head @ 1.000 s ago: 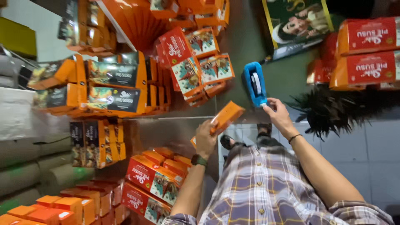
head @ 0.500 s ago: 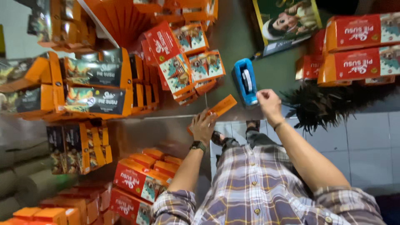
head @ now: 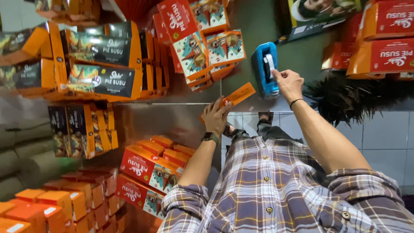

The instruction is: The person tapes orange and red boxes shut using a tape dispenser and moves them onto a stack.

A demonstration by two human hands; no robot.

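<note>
While stacked orange and red boxes crowd the left side, the left hand pinches the near end of a flat orange carton, its far end angling up toward the blue tape dispenser. Right hand has fingers closed on the dispenser's roll side. Bare floor lies open beyond the dispenser; more boxes bound the right edge.

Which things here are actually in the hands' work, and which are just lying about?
In hand:
- left hand holding a flat orange box
- right hand on a blue tape dispenser

Lying about:
- dark and orange boxes stacked at left
- red boxes by the left arm
- orange-red boxes at upper right
- dark spiky plant on the tiled floor
</note>
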